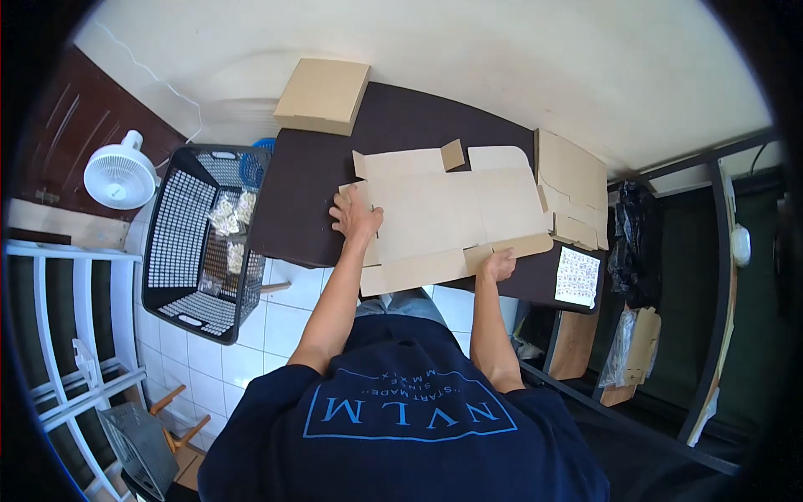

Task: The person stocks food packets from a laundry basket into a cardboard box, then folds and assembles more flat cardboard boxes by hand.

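Cardboard box blank (443,213) flat, unfolded, tan; left hand (355,216) spread on it, right hand (499,265) grasping near flap.

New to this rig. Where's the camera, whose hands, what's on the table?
There is no machine: one camera sits on a person's head and looks down, so the dark blue shirt at the bottom is their own chest, and both hands are theirs. The left hand presses flat on an unfolded tan cardboard box blank lying on the dark brown table. The right hand seems to pinch its near edge. Around it lie a stack of flat cardboard blanks, a closed tan cardboard box and a white printed sheet. A black perforated plastic basket stands beside the table.
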The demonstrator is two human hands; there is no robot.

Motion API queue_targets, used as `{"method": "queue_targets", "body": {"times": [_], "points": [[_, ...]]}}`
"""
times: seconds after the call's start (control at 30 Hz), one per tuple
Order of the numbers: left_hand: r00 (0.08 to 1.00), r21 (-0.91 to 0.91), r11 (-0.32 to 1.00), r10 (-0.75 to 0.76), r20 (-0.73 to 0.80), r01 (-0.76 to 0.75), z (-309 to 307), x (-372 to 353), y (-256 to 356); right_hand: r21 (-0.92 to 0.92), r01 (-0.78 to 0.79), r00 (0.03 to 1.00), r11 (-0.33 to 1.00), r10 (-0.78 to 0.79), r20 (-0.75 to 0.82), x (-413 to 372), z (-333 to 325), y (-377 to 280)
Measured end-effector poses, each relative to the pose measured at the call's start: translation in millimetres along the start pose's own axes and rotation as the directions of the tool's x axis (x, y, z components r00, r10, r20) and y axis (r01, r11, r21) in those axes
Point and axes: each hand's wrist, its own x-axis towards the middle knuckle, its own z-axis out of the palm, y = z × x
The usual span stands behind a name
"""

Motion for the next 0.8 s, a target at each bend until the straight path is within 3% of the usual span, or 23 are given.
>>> {"method": "queue_targets", "body": {"times": [0.07, 0.1, 0.23, 0.3, 0.33, 0.4, 0.47, 0.53, 0.63, 0.7, 0.73, 0.8], "points": [[0.991, -0.161, 0.984, -0.052, 0.125, 0.072, -18.7, -0.3, 3.1, 0.179, 0.041, 0.998, 0.983, -0.033, -0.046, -1.5, -0.6, 3.6], [0.991, -0.152, 0.986, -0.046, 0.126, 0.065, -19.6, 2.5, -1.2, 0.181, 0.029, 0.999, 0.983, -0.021, -0.049, -1.6, -2.5, 6.3], [1.0, -0.429, 0.903, 0.013, 0.024, -0.001, -7.4, 36.8, -43.3, 0.273, 0.168, 0.984, 0.947, -0.146, -0.1, -5.8, -15.0, -2.6], [0.996, -0.589, 0.804, 0.073, -0.041, -0.084, 2.2, 49.3, -74.0, 0.309, 0.206, 0.978, 0.928, -0.186, -0.094, -10.2, -26.1, -17.0], [0.992, -0.772, 0.634, 0.118, 0.039, -0.045, -5.1, 45.6, -83.0, 0.372, 0.236, 0.972, 0.898, -0.222, -0.081, -7.0, -29.0, -22.4], [0.977, -0.9, 0.425, 0.132, 0.167, 0.096, -27.5, 26.7, -97.0, 0.436, 0.259, 0.965, 0.862, -0.253, -0.072, 0.8, -31.6, -36.8], [0.977, -0.929, 0.358, 0.152, 0.152, 0.089, -46.0, -1.7, -106.2, 0.558, 0.218, 0.959, 0.801, -0.282, 0.031, 12.8, -28.1, -55.5], [0.978, -0.954, 0.288, 0.16, 0.134, 0.084, -53.7, -28.3, -122.1, 0.533, 0.282, 0.938, 0.797, -0.347, 0.023, 29.4, -15.5, -73.8], [0.961, -0.93, 0.316, 0.14, 0.241, 0.187, -56.2, -62.2, -144.9, 0.465, 0.433, 0.853, 0.772, -0.518, 0.065, 61.7, 20.5, -94.3], [0.9, -0.87, 0.378, 0.169, 0.401, 0.316, -48.0, -80.4, -156.3, 0.397, 0.535, 0.799, 0.746, -0.599, 0.047, 58.1, 27.7, -123.6], [0.902, -0.865, 0.384, 0.153, 0.405, 0.323, -44.5, -86.4, -158.3, 0.346, 0.52, 0.822, 0.781, -0.567, 0.045, 60.2, 37.7, -129.6], [0.774, -0.775, 0.426, 0.229, 0.591, 0.466, -34.1, -96.8, -159.5, 0.253, 0.501, 0.814, 0.828, -0.55, 0.186, 64.0, 51.8, -132.4]]}}
